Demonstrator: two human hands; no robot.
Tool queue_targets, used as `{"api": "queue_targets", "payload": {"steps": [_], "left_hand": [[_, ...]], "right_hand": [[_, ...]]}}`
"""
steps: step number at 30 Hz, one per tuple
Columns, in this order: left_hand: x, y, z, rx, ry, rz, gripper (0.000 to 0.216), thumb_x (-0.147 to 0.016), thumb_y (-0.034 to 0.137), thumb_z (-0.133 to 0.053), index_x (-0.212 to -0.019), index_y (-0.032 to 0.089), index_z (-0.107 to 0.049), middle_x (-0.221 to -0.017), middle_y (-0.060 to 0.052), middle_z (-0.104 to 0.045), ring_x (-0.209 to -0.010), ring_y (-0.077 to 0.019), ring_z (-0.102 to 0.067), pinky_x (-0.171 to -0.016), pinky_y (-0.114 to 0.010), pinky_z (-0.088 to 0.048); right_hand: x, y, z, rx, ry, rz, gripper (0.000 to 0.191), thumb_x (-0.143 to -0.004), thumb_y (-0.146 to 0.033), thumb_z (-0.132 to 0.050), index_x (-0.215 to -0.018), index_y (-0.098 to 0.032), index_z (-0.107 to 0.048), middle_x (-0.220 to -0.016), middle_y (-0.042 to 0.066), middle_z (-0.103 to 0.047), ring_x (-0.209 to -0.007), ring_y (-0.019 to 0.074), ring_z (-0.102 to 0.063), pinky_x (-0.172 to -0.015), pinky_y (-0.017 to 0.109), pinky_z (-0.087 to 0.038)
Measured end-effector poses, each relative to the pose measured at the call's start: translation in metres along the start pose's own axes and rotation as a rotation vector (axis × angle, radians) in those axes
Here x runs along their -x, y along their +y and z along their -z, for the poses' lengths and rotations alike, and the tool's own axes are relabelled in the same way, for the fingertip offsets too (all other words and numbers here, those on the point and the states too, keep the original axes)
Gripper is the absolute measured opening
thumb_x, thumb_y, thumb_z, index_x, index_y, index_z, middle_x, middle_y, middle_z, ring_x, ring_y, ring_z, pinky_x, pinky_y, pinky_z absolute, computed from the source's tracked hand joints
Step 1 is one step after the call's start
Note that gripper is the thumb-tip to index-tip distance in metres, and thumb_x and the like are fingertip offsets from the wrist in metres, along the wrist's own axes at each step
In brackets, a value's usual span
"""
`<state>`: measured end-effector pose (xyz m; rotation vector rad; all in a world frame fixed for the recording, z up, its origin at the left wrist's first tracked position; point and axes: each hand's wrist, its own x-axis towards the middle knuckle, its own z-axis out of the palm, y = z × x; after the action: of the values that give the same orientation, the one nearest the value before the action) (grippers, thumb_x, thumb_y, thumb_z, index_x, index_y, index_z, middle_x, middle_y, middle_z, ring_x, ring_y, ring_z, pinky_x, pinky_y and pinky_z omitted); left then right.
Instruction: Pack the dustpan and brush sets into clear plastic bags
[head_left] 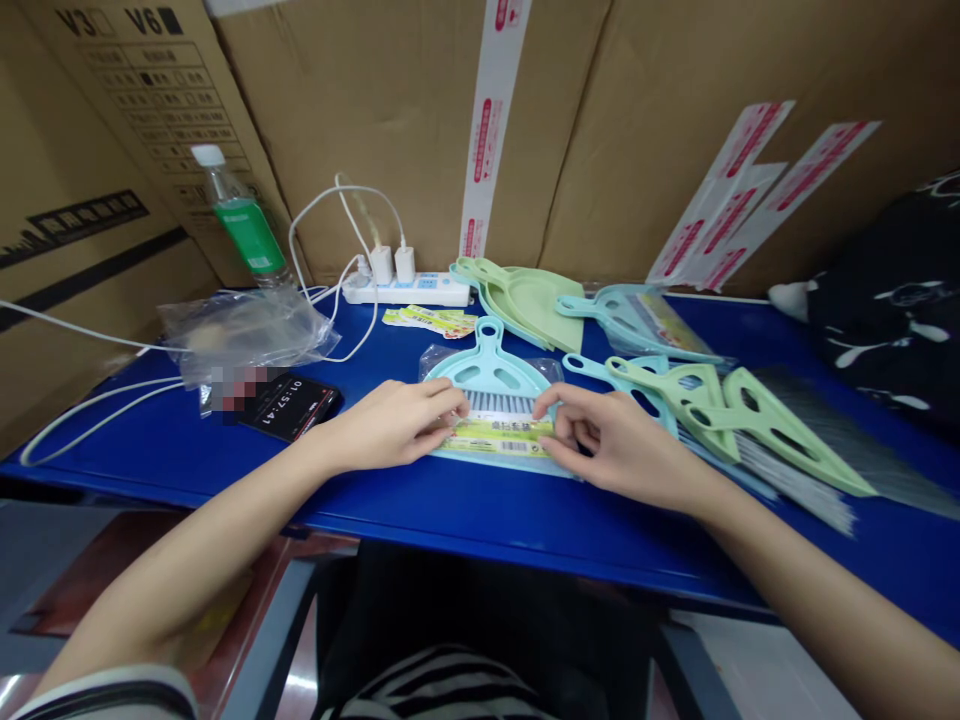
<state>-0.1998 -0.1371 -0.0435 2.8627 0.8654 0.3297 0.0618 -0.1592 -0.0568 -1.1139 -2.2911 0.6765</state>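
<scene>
Left grip (397, 425) and right grip (626, 445) flank the yellow-green printed label (499, 432); I can't tell whether either pinches it. It lies across a light-blue plastic brush (487, 364), already nested on its matching dustpan (517, 463); loose green and light-blue brushes (832, 465) at right lie unpaired.

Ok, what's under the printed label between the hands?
Bristles of the blue brush show past its far side, a blue edge on the near side; what the label covers is hidden.
</scene>
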Motion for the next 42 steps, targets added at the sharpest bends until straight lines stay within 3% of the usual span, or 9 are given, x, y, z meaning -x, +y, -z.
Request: {"api": "queue_targets", "payload": {"steps": [4, 9, 13, 17, 21, 28, 36, 42], "left_hand": [[-0.001, -0.001, 0.003, -0.131, 0.039, -0.111, 0.02, -0.092, 0.016, -0.048, -0.101, 0.02, -0.065, -0.101, -0.007, -0.062, -0.09, -0.0196, -0.054, -0.078, -0.031, -0.045], [-0.003, -0.003, 0.004, -0.127, -0.054, -0.156, 0.037, -0.088, 0.004, -0.042, -0.108, 0.023, -0.067, -0.103, -0.005, -0.065, -0.093, -0.0188, -0.056, -0.084, -0.034, -0.045], [-0.003, -0.002, 0.002, -0.142, -0.084, -0.149, 0.044, -0.086, 0.003, -0.041, -0.116, 0.026, -0.065, -0.106, -0.004, -0.063, -0.097, -0.0173, -0.058, -0.086, -0.031, -0.047], [-0.004, 0.001, 0.0, -0.209, -0.115, -0.152, 0.05, -0.085, 0.0, -0.042, -0.123, 0.026, -0.06, -0.103, -0.005, -0.061, -0.094, -0.0174, -0.058, -0.083, -0.03, -0.048], [-0.006, 0.004, -0.001, -0.254, -0.162, -0.139, 0.058, -0.082, -0.003, -0.042, -0.13, 0.027, -0.054, -0.099, -0.004, -0.059, -0.09, -0.0172, -0.057, -0.081, -0.029, -0.048], [-0.007, 0.006, -0.002, -0.282, -0.153, -0.121, 0.051, -0.087, 0.003, -0.042, -0.128, 0.027, -0.057, -0.097, -0.005, -0.057, -0.09, -0.0179, -0.056, -0.082, -0.03, -0.049], [-0.006, 0.003, 0.0, -0.284, -0.095, -0.103, 0.036, -0.087, 0.008, -0.048, -0.112, 0.024, -0.069, -0.094, -0.006, -0.058, -0.088, -0.0192, -0.056, -0.082, -0.033, -0.048], [-0.004, -0.006, 0.008, -0.228, -0.092, -0.07, 0.046, -0.082, 0.002, -0.044, -0.108, 0.027, -0.072, -0.086, -0.005, -0.054, -0.079, -0.0183, -0.05, -0.077, -0.033, -0.048]], "right_hand": [[-0.001, 0.001, 0.002, -0.027, -0.006, -0.011, 0.008, -0.084, -0.026, -0.049, -0.085, -0.02, -0.055, -0.051, -0.008, -0.046, -0.039, 0.0087, -0.036, -0.042, 0.022, -0.027], [-0.002, 0.005, -0.001, 0.13, 0.061, 0.048, 0.009, -0.081, -0.022, -0.049, -0.08, -0.02, -0.058, -0.051, -0.008, -0.036, -0.041, 0.0095, -0.035, -0.045, 0.023, -0.028], [-0.001, 0.008, -0.001, 0.303, 0.1, 0.125, 0.019, -0.08, -0.017, -0.047, -0.084, -0.019, -0.066, -0.061, -0.002, -0.048, -0.047, 0.0104, -0.041, -0.048, 0.024, -0.031], [-0.001, 0.007, -0.002, 0.455, 0.136, 0.331, 0.032, -0.084, -0.011, -0.042, -0.094, -0.019, -0.071, -0.069, 0.003, -0.055, -0.06, 0.0149, -0.048, -0.054, 0.026, -0.035], [-0.004, 0.005, -0.005, 0.558, 0.041, 0.469, 0.038, -0.088, -0.011, -0.041, -0.107, -0.022, -0.072, -0.073, 0.005, -0.056, -0.069, 0.0186, -0.047, -0.062, 0.029, -0.037], [-0.004, 0.004, -0.008, 0.534, -0.021, 0.411, 0.04, -0.09, -0.013, -0.04, -0.113, -0.021, -0.071, -0.072, 0.007, -0.059, -0.072, 0.0212, -0.044, -0.064, 0.033, -0.033], [-0.002, 0.004, 0.001, 0.49, -0.021, 0.381, 0.041, -0.088, -0.012, -0.039, -0.107, -0.02, -0.075, -0.068, 0.006, -0.057, -0.071, 0.021, -0.043, -0.064, 0.033, -0.032], [-0.001, 0.008, 0.012, 0.462, -0.086, 0.312, 0.043, -0.085, -0.01, -0.039, -0.105, -0.023, -0.075, -0.063, 0.004, -0.054, -0.067, 0.0202, -0.043, -0.063, 0.032, -0.033]]}}
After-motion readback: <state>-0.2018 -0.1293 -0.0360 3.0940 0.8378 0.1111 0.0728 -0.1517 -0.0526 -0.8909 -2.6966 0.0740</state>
